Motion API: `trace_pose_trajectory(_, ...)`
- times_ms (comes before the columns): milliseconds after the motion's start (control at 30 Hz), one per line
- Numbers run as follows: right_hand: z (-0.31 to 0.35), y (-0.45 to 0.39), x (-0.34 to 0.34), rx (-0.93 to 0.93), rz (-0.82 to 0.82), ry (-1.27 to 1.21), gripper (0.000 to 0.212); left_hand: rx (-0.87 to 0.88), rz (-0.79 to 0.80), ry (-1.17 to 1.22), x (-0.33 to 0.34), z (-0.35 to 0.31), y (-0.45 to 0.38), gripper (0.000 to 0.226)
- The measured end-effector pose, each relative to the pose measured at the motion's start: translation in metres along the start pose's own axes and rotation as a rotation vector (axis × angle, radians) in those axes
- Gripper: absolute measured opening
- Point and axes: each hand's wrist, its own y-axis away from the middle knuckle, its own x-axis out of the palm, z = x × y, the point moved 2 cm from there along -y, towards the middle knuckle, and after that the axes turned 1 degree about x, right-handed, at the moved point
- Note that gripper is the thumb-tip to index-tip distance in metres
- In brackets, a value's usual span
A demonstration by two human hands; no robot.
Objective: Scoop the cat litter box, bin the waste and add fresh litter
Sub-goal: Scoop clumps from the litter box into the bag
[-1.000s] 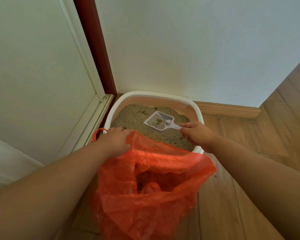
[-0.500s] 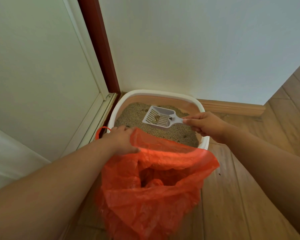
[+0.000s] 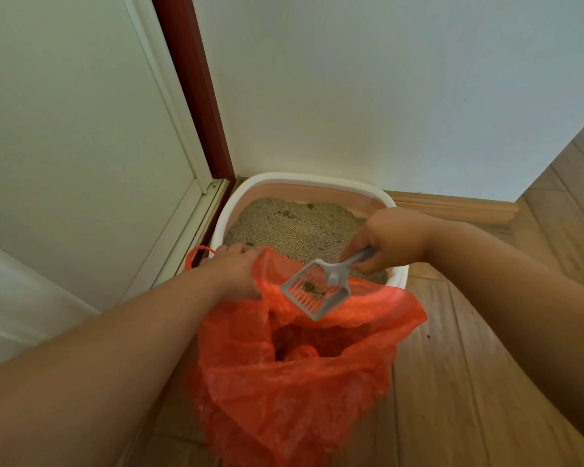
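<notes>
A white-rimmed litter box [image 3: 304, 179] with pink inner walls sits in the corner, filled with tan litter [image 3: 294, 227]. In front of it an orange plastic bag [image 3: 300, 382] stands open on the floor. My left hand [image 3: 235, 269] grips the bag's left rim and holds it open. My right hand [image 3: 390, 239] grips the handle of a white slotted scoop [image 3: 312, 291]. The scoop head hangs over the bag's far rim, tilted toward me, with a small clump of waste [image 3: 312, 288] in it.
A white wall [image 3: 385, 96] stands behind the box and a white door [image 3: 75, 146] with a dark red frame [image 3: 193, 85] to its left. Wooden floor [image 3: 452, 365] and a wooden skirting board [image 3: 452, 203] lie to the right.
My right hand lifted the scoop out of the litter and swung it back toward me, over the bag's opening. My left hand has kept its hold on the bag's rim.
</notes>
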Motion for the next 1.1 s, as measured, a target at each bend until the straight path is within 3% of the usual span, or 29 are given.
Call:
trace_pose_trajectory(167, 0.013, -0.012, 0.002, -0.136, -0.012, 0.23, 0.043, 0.004, -0.011, 0.011, -0.001, 0.001, 0.002, 0.112)
trace_pose_trajectory(233, 0.02, -0.015, 0.0, -0.151, -0.003, 0.291, 0.039, 0.002, -0.009, 0.02, -0.001, 0.002, 0.002, 0.113)
trace_pose_trajectory(633, 0.038, -0.014, -0.006, -0.129, 0.031, 0.313, 0.034, -0.009, -0.008, 0.018, 0.0, 0.009, 0.004, 0.113)
trace_pose_trajectory(867, 0.004, -0.009, -0.024, 0.27, 0.022, -0.33, 0.017, -0.005, -0.019, 0.027, 0.001, 0.013, 0.004, 0.094)
trace_pose_trajectory(1000, -0.025, -0.008, -0.012, 0.588, -0.233, -0.666, 0.008, 0.022, 0.032, 0.049, 0.003, 0.015, 0.006, 0.073)
trace_pose_trajectory(1100, -0.032, -0.016, 0.008, 0.715, -0.288, -0.699, 0.014, 0.047, 0.072, 0.077, 0.006, 0.014, 0.007, 0.059)
